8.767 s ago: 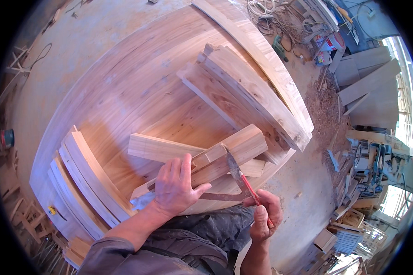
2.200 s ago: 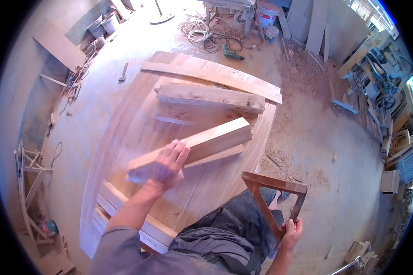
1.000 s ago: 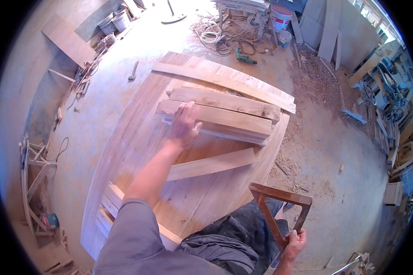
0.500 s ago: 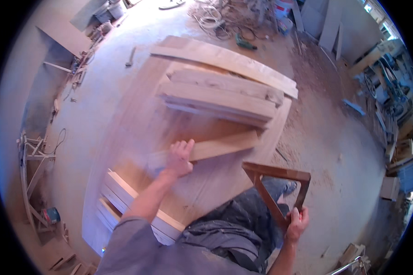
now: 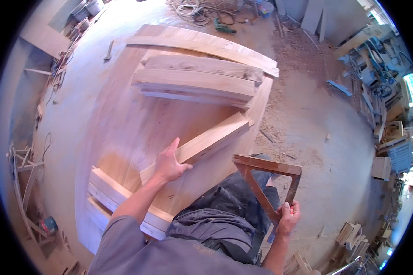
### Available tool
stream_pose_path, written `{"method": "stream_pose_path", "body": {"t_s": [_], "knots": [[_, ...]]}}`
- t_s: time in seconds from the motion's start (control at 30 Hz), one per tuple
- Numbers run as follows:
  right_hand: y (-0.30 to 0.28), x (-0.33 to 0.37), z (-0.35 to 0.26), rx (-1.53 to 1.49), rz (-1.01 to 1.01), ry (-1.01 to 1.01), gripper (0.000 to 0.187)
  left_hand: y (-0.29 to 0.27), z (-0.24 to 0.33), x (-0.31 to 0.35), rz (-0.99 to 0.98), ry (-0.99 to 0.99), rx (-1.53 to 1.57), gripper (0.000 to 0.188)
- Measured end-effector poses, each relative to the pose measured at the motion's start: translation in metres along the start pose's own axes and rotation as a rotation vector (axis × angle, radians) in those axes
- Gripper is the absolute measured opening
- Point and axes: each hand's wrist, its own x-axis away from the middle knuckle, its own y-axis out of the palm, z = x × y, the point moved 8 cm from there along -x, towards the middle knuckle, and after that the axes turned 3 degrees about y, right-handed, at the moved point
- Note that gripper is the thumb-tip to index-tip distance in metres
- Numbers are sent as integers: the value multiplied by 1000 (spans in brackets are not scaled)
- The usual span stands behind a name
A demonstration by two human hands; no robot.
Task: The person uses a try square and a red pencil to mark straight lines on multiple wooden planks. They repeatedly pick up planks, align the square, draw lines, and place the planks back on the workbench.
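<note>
My left hand (image 5: 170,165) straddles a pale wooden board (image 5: 211,137), thumb on its near side and a finger stretched along its far side. The board lies slanted on a large wooden panel (image 5: 119,133), its right end farther from me. In my right hand (image 5: 288,217) is a brown wooden set square (image 5: 267,161), a triangular frame gripped at its lower corner and held up beside my knee. A small red bit shows between the fingers of that hand; I cannot make out what it is.
Several thick boards (image 5: 197,80) lie stacked across the panel's far part. More boards (image 5: 119,192) lie at its near left. A green power tool (image 5: 224,26) and coiled cable (image 5: 188,10) are on the floor beyond, a hammer (image 5: 108,50) at far left, wood offcuts (image 5: 353,236) at right.
The slanted board has turned, its right end swinging away from me, and more of its near side shows. My left hand's fingers have spread wider over it. The set square stays in my right hand.
</note>
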Motion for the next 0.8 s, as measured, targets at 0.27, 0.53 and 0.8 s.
{"method": "stream_pose_path", "body": {"t_s": [0.27, 0.53, 0.8], "knots": [[-7, -2, 3, -2, 19, 1, 6, 39, 29, 3, -183, -103, 161, 119], [-14, -5, 16, -50, 38, 38, 4, 36, 16, 1, -114, -94, 583, 114], [-12, -16, -10, -47, 25, -51, 10, 14, 42, 10, 267, -55, 1456, 54]]}}
